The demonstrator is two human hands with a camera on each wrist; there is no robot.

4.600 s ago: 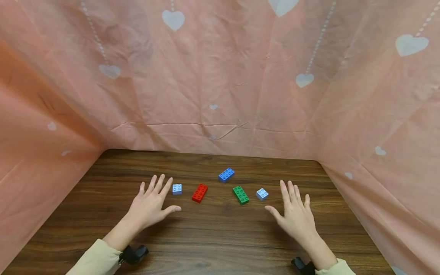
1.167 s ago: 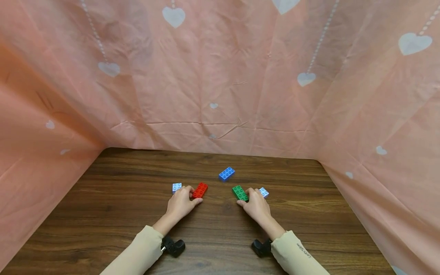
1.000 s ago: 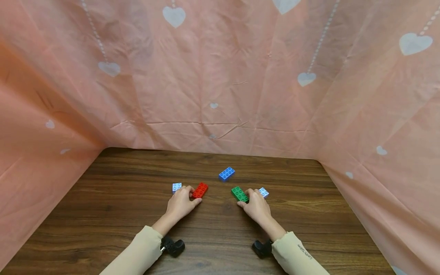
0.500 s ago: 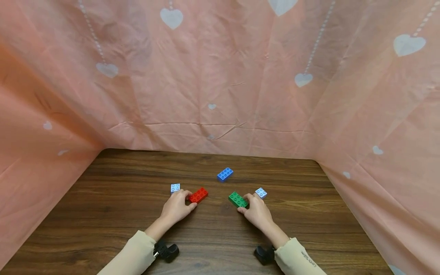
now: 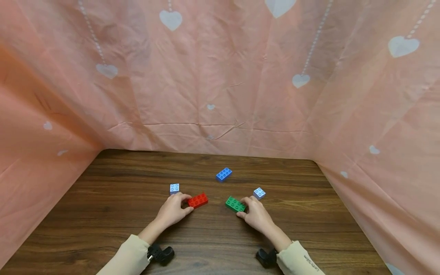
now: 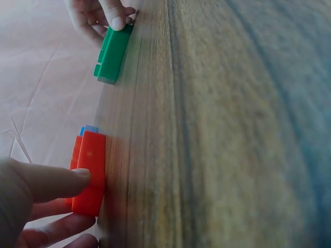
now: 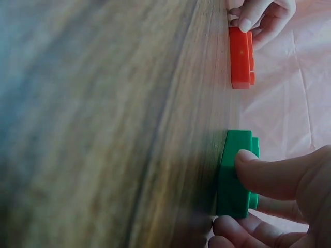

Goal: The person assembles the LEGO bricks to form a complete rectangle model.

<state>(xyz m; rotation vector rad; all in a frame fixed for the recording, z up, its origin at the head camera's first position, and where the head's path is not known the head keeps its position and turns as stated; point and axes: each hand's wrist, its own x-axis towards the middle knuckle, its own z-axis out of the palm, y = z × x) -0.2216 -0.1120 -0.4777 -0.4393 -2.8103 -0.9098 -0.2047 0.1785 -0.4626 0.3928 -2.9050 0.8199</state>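
Note:
My left hand pinches the red toy brick by its left end, thumb on the near side and fingers behind. Across from it, the right hand holds the green toy brick at its right end in the same way. The two bricks lie low at the wooden table, studs up, with a gap between them. In the left wrist view, the thumb lies flat along the side of the red brick. The right wrist view has the other thumb on the green brick.
Farther back on the table lies a blue brick. One light blue square brick sits just behind the left hand, and another light blue brick behind the right. A pink curtain with hearts surrounds the table.
Both hands came in from the sides and took hold of the red and green bricks. Since then they have turned the bricks more sideways and drawn them slightly toward the near edge.

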